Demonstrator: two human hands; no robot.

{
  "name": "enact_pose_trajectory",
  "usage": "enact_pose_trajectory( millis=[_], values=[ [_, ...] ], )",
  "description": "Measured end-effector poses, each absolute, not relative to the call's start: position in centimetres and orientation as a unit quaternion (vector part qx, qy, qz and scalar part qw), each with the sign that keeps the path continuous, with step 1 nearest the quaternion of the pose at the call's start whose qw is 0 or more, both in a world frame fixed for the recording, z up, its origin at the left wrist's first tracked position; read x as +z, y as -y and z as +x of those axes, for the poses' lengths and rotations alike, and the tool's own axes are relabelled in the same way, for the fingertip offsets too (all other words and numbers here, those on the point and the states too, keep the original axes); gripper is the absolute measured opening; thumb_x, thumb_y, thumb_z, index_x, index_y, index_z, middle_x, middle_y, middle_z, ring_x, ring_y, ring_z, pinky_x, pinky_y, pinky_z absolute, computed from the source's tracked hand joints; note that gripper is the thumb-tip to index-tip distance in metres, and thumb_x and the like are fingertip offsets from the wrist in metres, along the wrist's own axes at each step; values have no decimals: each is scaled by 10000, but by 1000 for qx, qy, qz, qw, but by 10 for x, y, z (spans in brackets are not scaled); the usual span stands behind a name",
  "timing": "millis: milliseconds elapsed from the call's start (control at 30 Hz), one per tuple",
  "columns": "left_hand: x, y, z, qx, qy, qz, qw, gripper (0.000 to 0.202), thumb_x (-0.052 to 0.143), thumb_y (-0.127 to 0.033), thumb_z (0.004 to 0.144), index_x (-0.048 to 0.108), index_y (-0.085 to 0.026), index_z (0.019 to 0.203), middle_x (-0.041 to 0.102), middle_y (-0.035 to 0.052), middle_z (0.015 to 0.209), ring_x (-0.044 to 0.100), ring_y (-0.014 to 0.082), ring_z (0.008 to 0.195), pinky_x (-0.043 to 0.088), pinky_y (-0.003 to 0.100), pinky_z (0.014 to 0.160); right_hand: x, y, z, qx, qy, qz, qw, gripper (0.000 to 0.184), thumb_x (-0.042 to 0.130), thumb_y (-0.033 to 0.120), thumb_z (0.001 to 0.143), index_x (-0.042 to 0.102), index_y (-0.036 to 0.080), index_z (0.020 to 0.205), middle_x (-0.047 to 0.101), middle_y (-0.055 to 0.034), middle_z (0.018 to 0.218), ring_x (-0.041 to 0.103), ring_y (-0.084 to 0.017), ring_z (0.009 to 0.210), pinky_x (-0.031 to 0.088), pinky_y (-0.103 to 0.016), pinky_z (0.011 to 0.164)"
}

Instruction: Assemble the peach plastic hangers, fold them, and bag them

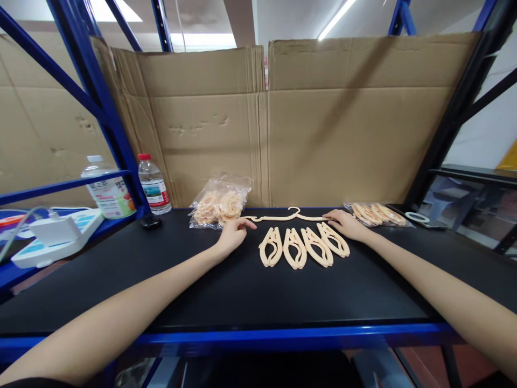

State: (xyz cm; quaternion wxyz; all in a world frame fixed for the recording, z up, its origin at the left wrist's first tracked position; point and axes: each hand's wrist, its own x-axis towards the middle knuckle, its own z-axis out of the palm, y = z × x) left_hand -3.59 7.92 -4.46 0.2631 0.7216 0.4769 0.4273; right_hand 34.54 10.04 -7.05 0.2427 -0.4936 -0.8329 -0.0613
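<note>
An unfolded cream plastic clothes hanger (278, 218) lies flat near the back of the black tabletop, its hook pointing to the cardboard. My left hand (233, 236) is at its left end, fingers apart and the index finger stretched out just in front of the tip. At the opposite end, the fingers of my right hand (346, 224) are closed on the hanger's right tip; the fingertips are partly hidden. Several folded hangers stand in a row in front: one folded hanger (264, 253) at the left, another folded hanger (340, 246) at the right, below my right hand.
Behind my left hand sits a clear bag of cream parts (220, 202); another bag (377, 214) lies beyond my right wrist. At left are two bottles (154, 186) (105, 194), a black object (151, 221) and a power strip (60, 242). Cardboard (363, 124) walls the back.
</note>
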Motion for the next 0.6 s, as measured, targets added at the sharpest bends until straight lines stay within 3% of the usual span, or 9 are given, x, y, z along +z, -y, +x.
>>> enact_pose_trajectory(
  millis=[600],
  values=[
    [-43,-78,-35,423,-458,729,283,394,355,-39,483,682,-146,674,417,-40,457,380,119,480,277,237,538,-72,-102,344,-59,822,-509,248,299,424,170,882,669,141,1052,664,-129,1053,599,-257,1006,460,-422,936]
  ],
)
